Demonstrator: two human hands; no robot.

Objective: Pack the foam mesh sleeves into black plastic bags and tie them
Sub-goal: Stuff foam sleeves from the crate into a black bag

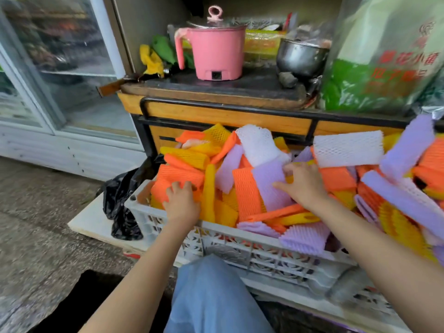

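Right hand [303, 182] gripping sleeve [268, 175], sack [384, 75] (print blurred)

Left hand [181, 203] and right hand [304, 182] extend from bare forearms [144, 267]; light blue denim covers one knee [211, 292].

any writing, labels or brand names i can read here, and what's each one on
Green and white plastic bag: two rows of red Chinese characters under a red emblem, too blurred to quote.
White crate: embossed patch on its front wall, unreadable.
Pink pot and foam mesh sleeves: no text visible.
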